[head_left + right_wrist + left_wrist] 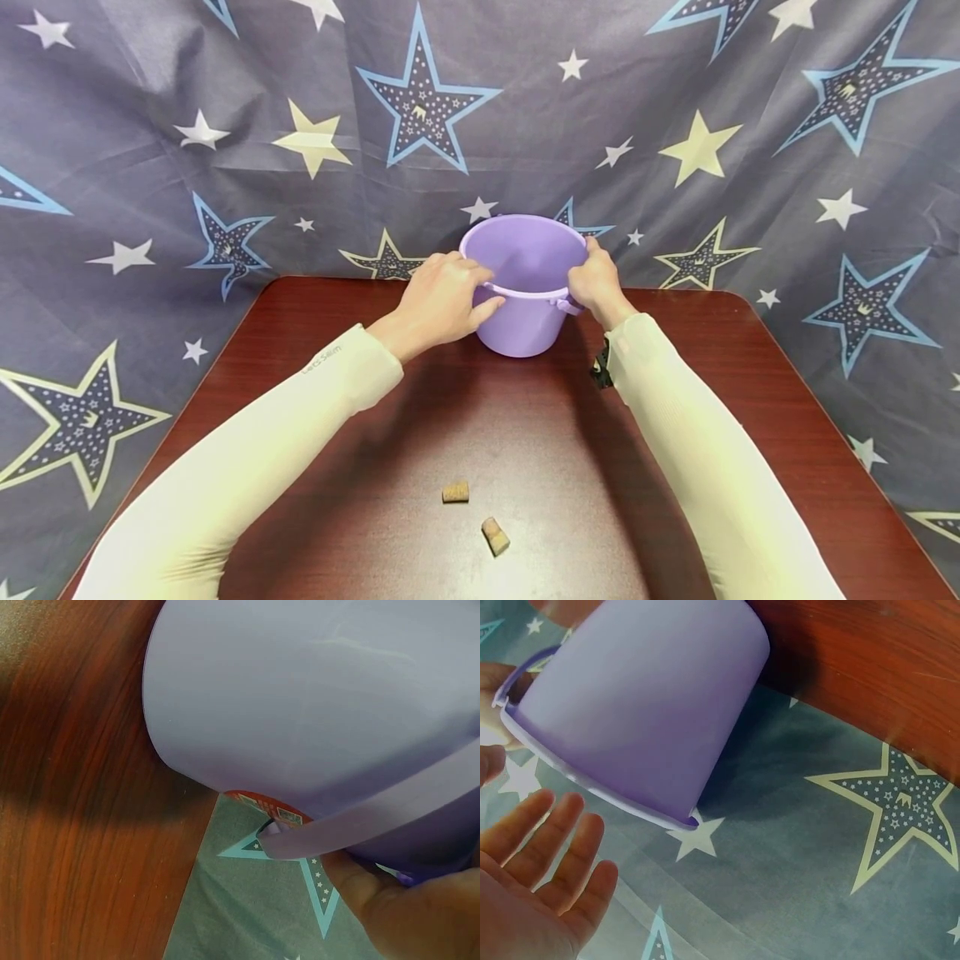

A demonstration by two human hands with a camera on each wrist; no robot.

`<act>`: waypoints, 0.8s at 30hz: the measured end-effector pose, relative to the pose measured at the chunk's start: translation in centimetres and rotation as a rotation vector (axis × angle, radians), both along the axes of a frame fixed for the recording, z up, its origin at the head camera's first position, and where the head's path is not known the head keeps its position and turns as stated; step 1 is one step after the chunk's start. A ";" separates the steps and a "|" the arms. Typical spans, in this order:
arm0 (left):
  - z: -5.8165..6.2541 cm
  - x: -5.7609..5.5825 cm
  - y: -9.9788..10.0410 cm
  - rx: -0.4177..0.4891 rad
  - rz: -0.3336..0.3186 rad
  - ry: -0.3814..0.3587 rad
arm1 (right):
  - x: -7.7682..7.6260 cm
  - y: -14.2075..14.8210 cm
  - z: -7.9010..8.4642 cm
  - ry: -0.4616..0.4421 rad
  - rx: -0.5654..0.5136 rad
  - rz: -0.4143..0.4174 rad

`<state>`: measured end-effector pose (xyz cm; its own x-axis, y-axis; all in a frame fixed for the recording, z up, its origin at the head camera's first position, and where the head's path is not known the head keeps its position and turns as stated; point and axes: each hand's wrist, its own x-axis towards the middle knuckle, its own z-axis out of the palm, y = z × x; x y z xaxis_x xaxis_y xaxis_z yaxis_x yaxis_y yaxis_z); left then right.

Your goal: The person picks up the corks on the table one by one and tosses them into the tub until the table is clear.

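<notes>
A light purple bucket [521, 327] stands upright at the far part of the table, its opening facing up and toward me. My left hand [442, 298] is at the left of its rim. In the left wrist view the left hand [551, 877] has its fingers extended and loosely spread, with a gap between them and the rim. At the right side my right hand [597, 279] grips the rim near the handle joint. The bucket's purple handle [375, 814] hangs along its side in the right wrist view, near the right hand [412, 907]. A red label [266, 804] shows partly on the bucket.
Two corks, one [455, 492] lying crosswise and another cork [495, 537] closer to me, lie on the dark red wooden table [337, 517]. Behind the table hangs a grey-blue cloth [525, 108] printed with stars.
</notes>
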<state>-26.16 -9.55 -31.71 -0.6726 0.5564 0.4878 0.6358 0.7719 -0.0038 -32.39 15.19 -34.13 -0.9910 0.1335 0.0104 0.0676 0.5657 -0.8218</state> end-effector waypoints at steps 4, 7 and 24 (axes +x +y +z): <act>-0.2 0.5 -0.2 -0.005 -0.008 0.007 | 0.0 0.1 0.1 -0.003 0.004 0.004; -0.4 0.7 -0.5 -0.005 -0.014 0.012 | 0.0 0.1 0.1 -0.007 0.003 0.005; -1.9 2.5 -1.5 0.000 -0.008 -0.027 | 0.1 0.1 0.2 0.011 0.019 0.003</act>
